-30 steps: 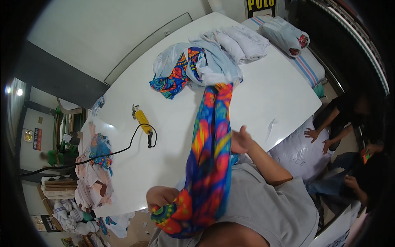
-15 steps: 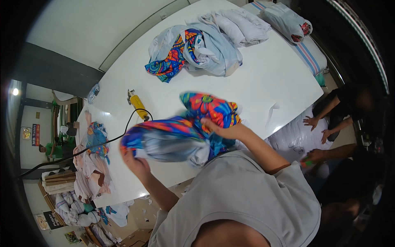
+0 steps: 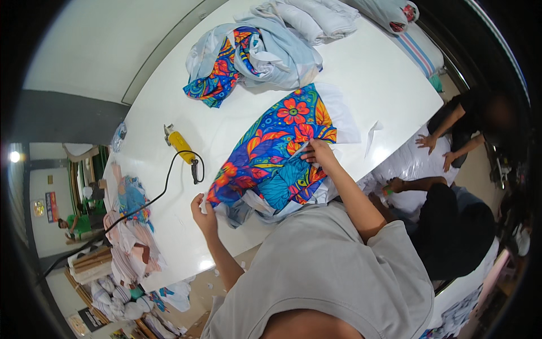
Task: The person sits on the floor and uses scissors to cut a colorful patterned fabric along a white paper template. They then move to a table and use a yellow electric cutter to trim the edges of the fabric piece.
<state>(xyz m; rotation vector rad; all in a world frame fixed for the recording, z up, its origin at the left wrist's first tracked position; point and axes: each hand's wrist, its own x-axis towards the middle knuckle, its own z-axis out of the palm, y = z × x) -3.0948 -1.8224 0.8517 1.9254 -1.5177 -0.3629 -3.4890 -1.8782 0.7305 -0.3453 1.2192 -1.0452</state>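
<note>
A piece of floral printed cloth [image 3: 265, 161], bright blue, orange and red, lies spread on the white table in front of me. Its pale underside shows in folds along the near edge. My right hand [image 3: 319, 154] pinches a raised fold of it near the right side. At its left corner is my left hand [image 3: 205, 219], thumb against the cloth's edge and index finger apart from it, with nothing visible between them. A yellow hand-held power tool [image 3: 179, 147] with a black cord lies left of the cloth.
A heap of pale and printed cloth [image 3: 282, 56] sits at the far side, beside folded white fabric [image 3: 316, 20]. Pinkish cloth pieces [image 3: 127, 248] hang over the left edge. The black cord [image 3: 161, 195] crosses the left side. Co-workers' hands [image 3: 427, 142] rest on a white plastic-wrapped bundle [image 3: 406, 169] at right.
The cloth, lifted and bunched before, now lies spread flat on the table. My left hand has moved right and nearer me; my right hand has shifted right and farther out.
</note>
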